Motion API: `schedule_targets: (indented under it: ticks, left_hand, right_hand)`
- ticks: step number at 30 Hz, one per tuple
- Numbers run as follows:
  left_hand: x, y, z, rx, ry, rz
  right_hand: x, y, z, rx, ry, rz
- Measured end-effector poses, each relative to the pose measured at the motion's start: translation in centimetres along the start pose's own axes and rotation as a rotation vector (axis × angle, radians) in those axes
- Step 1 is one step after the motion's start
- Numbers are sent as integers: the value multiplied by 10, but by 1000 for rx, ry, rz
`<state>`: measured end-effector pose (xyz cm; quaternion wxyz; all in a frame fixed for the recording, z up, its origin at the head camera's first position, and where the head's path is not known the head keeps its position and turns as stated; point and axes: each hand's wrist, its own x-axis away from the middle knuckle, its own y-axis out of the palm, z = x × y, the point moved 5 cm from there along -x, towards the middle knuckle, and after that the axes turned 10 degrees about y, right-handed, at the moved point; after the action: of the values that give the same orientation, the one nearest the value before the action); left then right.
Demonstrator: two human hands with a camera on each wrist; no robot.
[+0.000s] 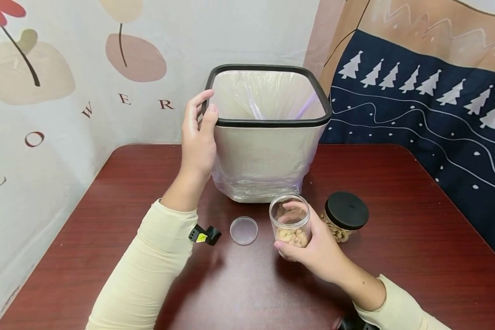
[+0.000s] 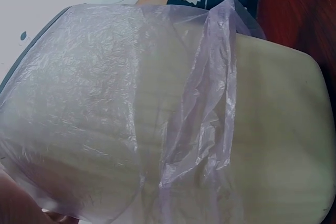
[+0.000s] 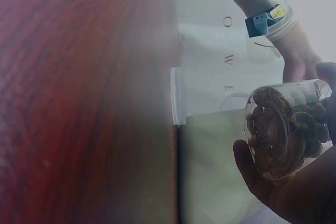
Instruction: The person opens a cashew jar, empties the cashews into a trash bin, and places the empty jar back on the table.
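Observation:
A pale trash bin (image 1: 268,153) with a black rim stands upright, lined with a translucent purplish bag (image 2: 94,66). My left hand (image 1: 199,140) grips the rim at its left side, the thumb near the front corner. In front of the bin, my right hand (image 1: 322,254) holds a clear, lidless jar (image 1: 290,224) above the table. Cashews (image 3: 294,135) fill its lower part. A clear round lid (image 1: 244,230) lies on the table to the left of that jar. To its right stands another jar (image 1: 341,233), with a black cap (image 1: 347,210) and nuts inside.
The reddish-brown table (image 1: 119,220) carries everything. Behind it hangs a white cloth (image 1: 181,55) with flower prints, and to the right a dark blue cloth (image 1: 379,103) with white trees. A wrist camera (image 1: 206,234) juts from my left sleeve.

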<state>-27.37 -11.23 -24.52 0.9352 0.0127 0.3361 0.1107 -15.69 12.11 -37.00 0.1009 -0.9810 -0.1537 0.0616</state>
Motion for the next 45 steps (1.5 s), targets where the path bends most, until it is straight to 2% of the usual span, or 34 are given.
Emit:
schedule_targets:
  ticks: [7,18,24,30,38,45]
  left_hand:
    - [0,-1,-1,30,-25,-21]
    - [7,-3,-2,4,-35,-56]
    - [11,-5,-2,-17,-19,-84]
    - [10,-3,1,19,12,-115]
    - [8,2,-3,23,72,-82]
    - [7,1,-3,-3,86,-74]
  right_hand:
    - [0,-1,0,41,-4,13]
    - [4,3,3,-3,14,-13]
    - [5,3,4,13,29,-5]
    - [6,2,5,6,44,-4]
    - [3,-1,2,6,44,-2]
    - [0,-4,-8,-6,-17,4]
